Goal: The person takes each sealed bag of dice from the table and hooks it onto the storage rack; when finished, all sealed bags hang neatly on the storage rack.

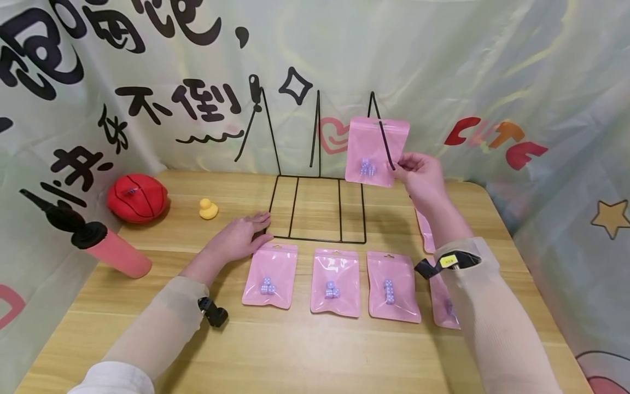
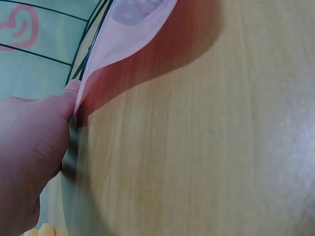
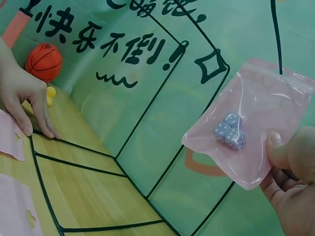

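My right hand (image 1: 424, 178) pinches the lower right edge of a pink zip bag (image 1: 364, 143), thumb in front. Several pale purple dotted dice (image 3: 230, 131) show through its film. The bag is up at the rightmost hook of a black wire rack (image 1: 339, 210); the hook's rod comes out in front of it from near the top hole. My left hand (image 1: 241, 238) rests on the rack's left base corner with fingers extended. Right by its thumb lies another pink bag (image 1: 278, 262) of dice, flat on the table.
Two more pink bags, the middle one (image 1: 336, 268) and the right one (image 1: 391, 271), lie in the front row. Others lie partly under my right forearm. At the left are a red ball (image 1: 138, 198), a yellow toy duck (image 1: 208, 209) and a pink hand pump (image 1: 118, 254). A printed curtain (image 1: 443, 65) hangs behind.
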The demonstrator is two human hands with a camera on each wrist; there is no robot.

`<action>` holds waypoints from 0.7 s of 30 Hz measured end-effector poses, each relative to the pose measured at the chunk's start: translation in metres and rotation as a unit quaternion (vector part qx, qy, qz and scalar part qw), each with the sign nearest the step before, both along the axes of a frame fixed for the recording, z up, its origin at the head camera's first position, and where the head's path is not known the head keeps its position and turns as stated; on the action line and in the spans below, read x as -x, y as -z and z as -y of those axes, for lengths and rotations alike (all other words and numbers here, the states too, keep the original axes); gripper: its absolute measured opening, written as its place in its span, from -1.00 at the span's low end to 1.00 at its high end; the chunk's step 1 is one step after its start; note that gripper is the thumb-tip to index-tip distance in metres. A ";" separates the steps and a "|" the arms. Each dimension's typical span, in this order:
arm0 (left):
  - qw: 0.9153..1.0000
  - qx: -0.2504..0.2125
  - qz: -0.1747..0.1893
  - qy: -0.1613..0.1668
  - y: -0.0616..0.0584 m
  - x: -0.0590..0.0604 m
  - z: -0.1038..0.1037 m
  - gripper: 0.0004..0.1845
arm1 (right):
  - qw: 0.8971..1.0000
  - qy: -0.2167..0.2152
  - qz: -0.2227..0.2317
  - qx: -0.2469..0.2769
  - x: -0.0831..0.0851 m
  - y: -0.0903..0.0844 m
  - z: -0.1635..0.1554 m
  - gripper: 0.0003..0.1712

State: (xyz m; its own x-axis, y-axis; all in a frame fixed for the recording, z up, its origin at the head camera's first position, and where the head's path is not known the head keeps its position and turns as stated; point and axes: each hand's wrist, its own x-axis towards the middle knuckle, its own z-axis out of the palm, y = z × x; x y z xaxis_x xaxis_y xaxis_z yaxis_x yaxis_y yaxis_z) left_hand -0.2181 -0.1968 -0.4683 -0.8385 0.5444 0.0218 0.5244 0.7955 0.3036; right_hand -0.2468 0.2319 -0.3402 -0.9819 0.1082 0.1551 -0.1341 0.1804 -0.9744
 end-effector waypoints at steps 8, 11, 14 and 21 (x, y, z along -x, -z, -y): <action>1.000 0.004 0.001 -0.005 0.001 0.000 -0.001 -0.34 | 1.000 0.008 0.003 0.013 0.019 -0.001 0.005 -0.93; 1.000 0.005 0.002 -0.006 0.001 0.001 -0.001 -0.33 | 1.000 0.008 0.009 0.009 0.021 -0.002 0.004 -0.93; 1.000 0.004 0.004 -0.004 0.001 0.001 -0.001 -0.34 | 1.000 0.006 0.013 0.003 0.022 -0.004 0.002 -0.97; 1.000 -0.003 0.004 -0.002 0.002 0.001 -0.001 -0.35 | 0.999 0.005 0.028 -0.035 0.022 -0.006 -0.008 -0.73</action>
